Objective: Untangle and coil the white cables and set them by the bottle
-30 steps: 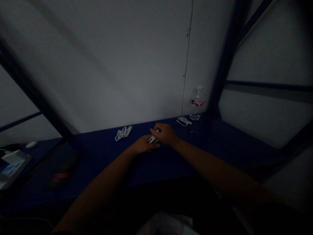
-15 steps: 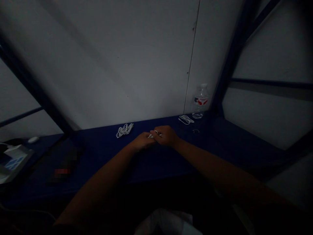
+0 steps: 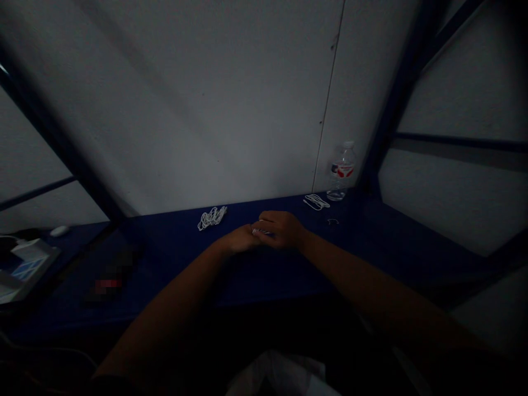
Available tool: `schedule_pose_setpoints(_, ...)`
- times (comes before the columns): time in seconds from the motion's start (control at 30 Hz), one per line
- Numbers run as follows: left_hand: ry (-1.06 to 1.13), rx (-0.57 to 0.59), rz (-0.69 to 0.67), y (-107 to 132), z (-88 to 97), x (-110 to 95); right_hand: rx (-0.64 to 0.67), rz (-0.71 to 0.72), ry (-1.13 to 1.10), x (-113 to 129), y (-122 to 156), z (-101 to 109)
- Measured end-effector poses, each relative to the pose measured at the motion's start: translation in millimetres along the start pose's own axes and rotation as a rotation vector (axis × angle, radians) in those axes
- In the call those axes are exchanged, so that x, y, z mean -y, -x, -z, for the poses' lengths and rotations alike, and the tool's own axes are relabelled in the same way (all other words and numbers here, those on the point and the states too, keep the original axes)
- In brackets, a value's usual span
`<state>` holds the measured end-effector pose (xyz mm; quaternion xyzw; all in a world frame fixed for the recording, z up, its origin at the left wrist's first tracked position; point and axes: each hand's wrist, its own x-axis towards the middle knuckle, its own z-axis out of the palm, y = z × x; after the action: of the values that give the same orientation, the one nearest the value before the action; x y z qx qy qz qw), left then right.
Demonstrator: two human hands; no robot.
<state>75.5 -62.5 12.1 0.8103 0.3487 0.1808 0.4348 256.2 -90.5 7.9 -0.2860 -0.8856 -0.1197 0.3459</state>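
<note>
My left hand [image 3: 239, 240] and my right hand [image 3: 281, 228] meet over the middle of the dark blue table [image 3: 371, 247], fingers closed together on a small bundle of white cord [image 3: 260, 231]. Only a sliver of the cord shows between the fingers. A loose pile of white cord [image 3: 212, 216] lies on the table just behind and left of my left hand. A neater coil of white cord [image 3: 317, 201] lies behind and right of my right hand.
A clear water bottle [image 3: 342, 171] stands at the back right against the white wall. A small dark ring [image 3: 332, 222] lies near it. At far left sit a white box [image 3: 22, 267], a small white object [image 3: 59, 230] and a blurred dark item [image 3: 108, 283].
The white bundle, plainly visible a second ago, is now almost hidden as my hands have closed tighter over it. The view has drifted slightly.
</note>
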Motion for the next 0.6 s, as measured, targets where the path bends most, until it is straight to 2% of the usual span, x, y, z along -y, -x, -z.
schedule_pose_setpoints(0.13, -0.065, 0.158, -0.093, 1, 0.9, -3, 0.019, 0.028, 0.038, -2, 1, 3)
schedule_pose_setpoints(0.23, -0.205, 0.186, -0.086, -1, 2.1, 2, 0.043, -0.026, -0.017, -5, 2, -1)
schedule_pose_setpoints(0.33, -0.356, 0.075, -0.115, -4, 2.9, 6, 0.036, -0.167, -0.034, -13, 1, -7)
schedule_pose_setpoints(0.47, -0.48, -0.105, -0.217, -6, -0.4, 6, 0.01, -0.451, -0.178, -24, 0, -12)
schedule_pose_setpoints(0.6, -0.484, -0.133, -0.269, -3, -5.7, -1, 0.072, -0.619, -0.332, -29, 0, -13)
